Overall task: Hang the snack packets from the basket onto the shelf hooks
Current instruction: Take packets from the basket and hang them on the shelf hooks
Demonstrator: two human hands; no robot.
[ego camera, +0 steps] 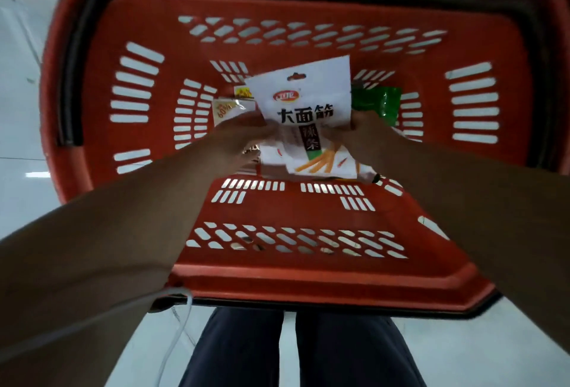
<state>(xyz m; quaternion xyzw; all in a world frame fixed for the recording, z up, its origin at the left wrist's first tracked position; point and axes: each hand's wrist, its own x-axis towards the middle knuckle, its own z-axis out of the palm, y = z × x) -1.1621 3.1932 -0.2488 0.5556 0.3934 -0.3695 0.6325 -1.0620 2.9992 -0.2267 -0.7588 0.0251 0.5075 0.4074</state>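
A red plastic basket (277,272) with slotted walls fills the view below me. In its middle I hold a white snack packet (305,100) with black lettering and a hang hole at its top edge. My left hand (243,137) grips the packet's left side and my right hand (367,133) grips its right side. More white packets (274,161) lie under it on the basket floor. A green packet (379,104) lies to the right and a pale packet (229,109) to the left. No shelf hooks are in view.
The basket's black handle (74,56) runs along its left and far rim. Pale floor tiles (21,84) surround the basket. My dark trouser legs (246,352) stand just behind the near rim, and a thin white cord (182,328) hangs by my left arm.
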